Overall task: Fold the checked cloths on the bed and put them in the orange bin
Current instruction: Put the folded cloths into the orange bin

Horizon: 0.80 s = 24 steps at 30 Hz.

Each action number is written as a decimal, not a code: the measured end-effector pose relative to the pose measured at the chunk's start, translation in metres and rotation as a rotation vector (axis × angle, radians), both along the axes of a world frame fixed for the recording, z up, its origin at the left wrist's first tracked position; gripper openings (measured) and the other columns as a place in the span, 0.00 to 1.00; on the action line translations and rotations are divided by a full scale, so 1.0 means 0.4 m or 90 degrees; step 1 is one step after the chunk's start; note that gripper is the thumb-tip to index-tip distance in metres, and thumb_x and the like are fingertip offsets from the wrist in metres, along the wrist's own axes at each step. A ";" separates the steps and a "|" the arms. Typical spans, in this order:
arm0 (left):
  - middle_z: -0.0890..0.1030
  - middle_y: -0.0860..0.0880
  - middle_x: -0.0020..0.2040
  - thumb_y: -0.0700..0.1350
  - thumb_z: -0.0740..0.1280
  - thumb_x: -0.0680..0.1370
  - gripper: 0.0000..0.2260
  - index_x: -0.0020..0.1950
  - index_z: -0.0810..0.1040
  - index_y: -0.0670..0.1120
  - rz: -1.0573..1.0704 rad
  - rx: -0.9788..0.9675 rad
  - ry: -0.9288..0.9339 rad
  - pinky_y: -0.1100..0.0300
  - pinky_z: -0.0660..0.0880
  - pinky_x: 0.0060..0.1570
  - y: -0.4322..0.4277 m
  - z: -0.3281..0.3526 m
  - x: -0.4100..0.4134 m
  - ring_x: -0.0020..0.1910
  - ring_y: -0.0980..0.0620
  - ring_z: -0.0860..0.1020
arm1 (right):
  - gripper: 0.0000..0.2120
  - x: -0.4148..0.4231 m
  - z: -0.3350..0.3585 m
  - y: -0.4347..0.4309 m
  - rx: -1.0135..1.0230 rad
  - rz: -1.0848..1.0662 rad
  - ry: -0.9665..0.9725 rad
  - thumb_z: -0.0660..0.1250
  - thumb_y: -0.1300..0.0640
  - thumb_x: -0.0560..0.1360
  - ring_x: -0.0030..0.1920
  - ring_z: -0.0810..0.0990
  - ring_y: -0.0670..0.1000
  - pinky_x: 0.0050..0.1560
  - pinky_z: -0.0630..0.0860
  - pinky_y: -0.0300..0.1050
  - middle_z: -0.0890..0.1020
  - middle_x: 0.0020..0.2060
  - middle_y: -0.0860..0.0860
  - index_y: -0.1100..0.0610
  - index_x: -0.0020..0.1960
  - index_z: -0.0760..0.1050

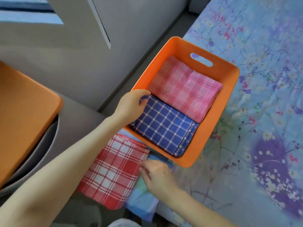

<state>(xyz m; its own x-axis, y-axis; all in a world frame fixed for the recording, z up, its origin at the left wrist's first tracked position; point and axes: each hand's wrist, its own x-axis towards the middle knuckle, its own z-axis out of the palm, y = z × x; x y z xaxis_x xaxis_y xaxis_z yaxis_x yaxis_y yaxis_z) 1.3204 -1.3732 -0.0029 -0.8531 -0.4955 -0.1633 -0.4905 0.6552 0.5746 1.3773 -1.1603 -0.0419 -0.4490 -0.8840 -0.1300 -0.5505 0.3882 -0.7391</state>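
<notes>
The orange bin [218,115] sits at the bed's left edge. Inside it lie a folded pink checked cloth [185,87] and, nearer me, a folded blue checked cloth [164,126]. My left hand [131,105] reaches over the bin's left rim, its fingers curled on the blue cloth's far corner. A folded red-and-white checked cloth [113,171] lies on the bed edge below the bin. My right hand [157,174] rests beside its right edge, fingers loosely bent and touching the cloth.
The bed [262,112] carries a pale blue floral sheet and fills the right side. An orange-topped surface [24,115] stands at the left over a grey curved seat. Grey floor and a white wall panel lie beyond.
</notes>
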 end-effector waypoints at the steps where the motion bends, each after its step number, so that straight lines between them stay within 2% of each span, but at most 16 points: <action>1: 0.77 0.50 0.63 0.40 0.61 0.79 0.14 0.65 0.75 0.46 0.017 0.000 0.009 0.63 0.67 0.57 -0.002 0.004 0.034 0.60 0.48 0.76 | 0.11 0.031 -0.029 -0.011 0.073 -0.019 -0.056 0.62 0.53 0.75 0.44 0.81 0.52 0.47 0.73 0.40 0.83 0.43 0.51 0.57 0.52 0.80; 3: 0.78 0.48 0.61 0.40 0.62 0.79 0.13 0.63 0.76 0.45 0.052 -0.001 0.025 0.59 0.70 0.58 -0.011 0.009 0.090 0.58 0.47 0.77 | 0.12 0.059 -0.111 -0.035 0.208 -0.108 -0.200 0.65 0.55 0.74 0.50 0.79 0.51 0.54 0.72 0.43 0.82 0.49 0.51 0.56 0.57 0.77; 4: 0.79 0.48 0.61 0.40 0.62 0.79 0.13 0.63 0.77 0.45 0.072 0.003 0.030 0.57 0.70 0.58 -0.017 0.009 0.116 0.58 0.47 0.77 | 0.12 0.064 -0.143 -0.050 0.230 -0.191 -0.283 0.67 0.55 0.73 0.51 0.79 0.50 0.55 0.73 0.44 0.81 0.48 0.50 0.55 0.56 0.77; 7: 0.80 0.48 0.57 0.39 0.63 0.78 0.12 0.60 0.78 0.45 0.115 0.007 0.053 0.52 0.74 0.57 -0.029 0.009 0.200 0.55 0.49 0.77 | 0.17 0.064 -0.214 -0.104 0.218 -0.509 -0.537 0.75 0.56 0.67 0.53 0.80 0.50 0.57 0.76 0.47 0.81 0.48 0.49 0.54 0.52 0.74; 9: 0.81 0.48 0.55 0.38 0.63 0.78 0.11 0.58 0.79 0.44 0.139 -0.002 0.084 0.52 0.75 0.56 -0.027 0.012 0.262 0.54 0.50 0.78 | 0.22 0.064 -0.255 -0.140 0.157 -0.643 -0.621 0.79 0.60 0.62 0.51 0.81 0.52 0.56 0.77 0.49 0.82 0.50 0.51 0.59 0.52 0.75; 11: 0.81 0.47 0.54 0.36 0.63 0.77 0.10 0.57 0.79 0.42 0.156 -0.014 0.103 0.56 0.74 0.55 -0.017 0.011 0.329 0.54 0.50 0.78 | 0.24 0.070 -0.279 -0.172 0.105 -0.700 -0.652 0.79 0.60 0.58 0.47 0.83 0.53 0.53 0.80 0.52 0.84 0.48 0.55 0.61 0.53 0.77; 13: 0.81 0.46 0.54 0.36 0.63 0.77 0.10 0.57 0.79 0.41 0.165 -0.017 0.088 0.58 0.73 0.54 -0.007 -0.001 0.399 0.54 0.50 0.78 | 0.25 0.080 -0.280 -0.190 0.118 -0.687 -0.605 0.78 0.52 0.53 0.43 0.83 0.52 0.49 0.81 0.52 0.85 0.43 0.53 0.58 0.48 0.79; 15: 0.80 0.47 0.55 0.36 0.63 0.78 0.11 0.58 0.79 0.42 0.186 -0.012 0.044 0.58 0.73 0.54 -0.007 -0.025 0.470 0.55 0.49 0.78 | 0.22 0.087 -0.226 -0.204 0.197 -0.599 -0.508 0.74 0.45 0.52 0.40 0.83 0.52 0.44 0.80 0.47 0.84 0.36 0.48 0.56 0.41 0.80; 17: 0.80 0.46 0.57 0.38 0.63 0.78 0.12 0.60 0.78 0.43 0.232 0.012 -0.008 0.56 0.73 0.56 -0.010 -0.046 0.543 0.56 0.49 0.77 | 0.13 0.096 -0.152 -0.216 0.276 -0.468 -0.373 0.72 0.47 0.58 0.38 0.82 0.52 0.36 0.73 0.42 0.81 0.31 0.48 0.56 0.34 0.77; 19: 0.79 0.46 0.59 0.39 0.63 0.78 0.12 0.62 0.77 0.43 0.299 0.052 -0.048 0.57 0.72 0.57 -0.009 -0.056 0.605 0.58 0.49 0.76 | 0.11 0.110 -0.080 -0.223 0.326 -0.340 -0.263 0.70 0.52 0.64 0.36 0.77 0.54 0.31 0.66 0.42 0.76 0.28 0.49 0.56 0.31 0.71; 22: 0.78 0.47 0.60 0.43 0.64 0.78 0.14 0.63 0.75 0.43 0.401 0.119 -0.085 0.57 0.71 0.56 -0.004 -0.069 0.678 0.59 0.49 0.76 | 0.14 0.149 0.038 -0.225 0.280 -0.217 -0.212 0.70 0.57 0.66 0.31 0.69 0.49 0.26 0.60 0.36 0.69 0.25 0.47 0.54 0.29 0.65; 24: 0.77 0.46 0.62 0.49 0.65 0.78 0.18 0.65 0.74 0.43 0.517 0.210 -0.082 0.54 0.71 0.56 0.003 -0.066 0.714 0.59 0.48 0.75 | 0.14 0.185 0.131 -0.225 0.209 -0.179 -0.228 0.70 0.59 0.65 0.29 0.69 0.46 0.27 0.62 0.36 0.70 0.25 0.47 0.54 0.28 0.65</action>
<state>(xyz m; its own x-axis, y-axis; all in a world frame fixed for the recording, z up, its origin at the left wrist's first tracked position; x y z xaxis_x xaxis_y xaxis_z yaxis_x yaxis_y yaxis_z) 1.6059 -1.3722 -0.0292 -0.2238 -0.8506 -0.4758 -0.8063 -0.1127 0.5806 1.4512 -1.2504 0.0106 -0.5390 -0.6240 -0.5658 -0.1290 0.7250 -0.6766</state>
